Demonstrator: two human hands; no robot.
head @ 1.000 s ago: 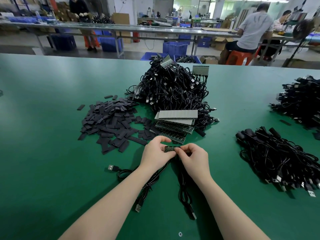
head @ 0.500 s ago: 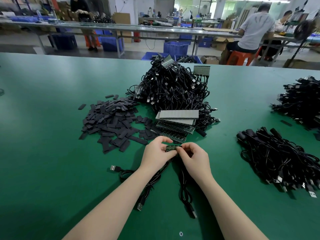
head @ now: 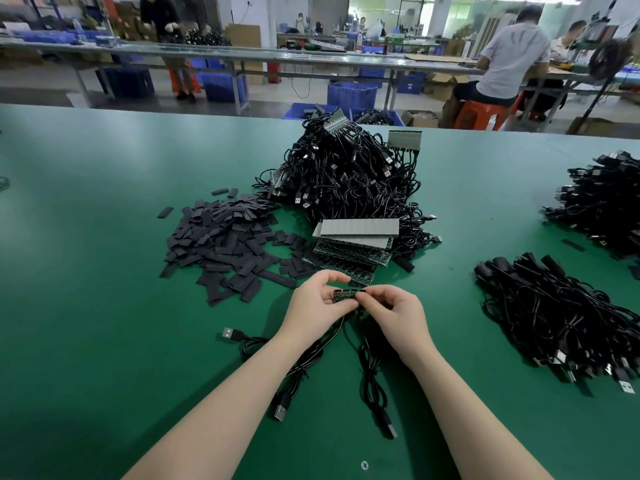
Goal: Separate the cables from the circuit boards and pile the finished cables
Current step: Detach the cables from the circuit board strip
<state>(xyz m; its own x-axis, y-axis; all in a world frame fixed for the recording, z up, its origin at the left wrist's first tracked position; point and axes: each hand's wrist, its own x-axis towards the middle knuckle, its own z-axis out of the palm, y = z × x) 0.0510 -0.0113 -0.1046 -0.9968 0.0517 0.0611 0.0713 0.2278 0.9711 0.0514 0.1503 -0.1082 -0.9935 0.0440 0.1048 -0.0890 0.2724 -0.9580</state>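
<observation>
Left hand and right hand meet above the green desk, fingers of both pinching a small green circuit board strip at either end; thin black cables trail toward the near edge. Pose unchanged from a second ago (grip the same). Just beyond: stacked green circuit boards, black tangled cable heap. Left: flat black sleeve pieces. Right: pile of finished black cables.

Small green circuit board held above table; black USB cables trail from it.
</observation>
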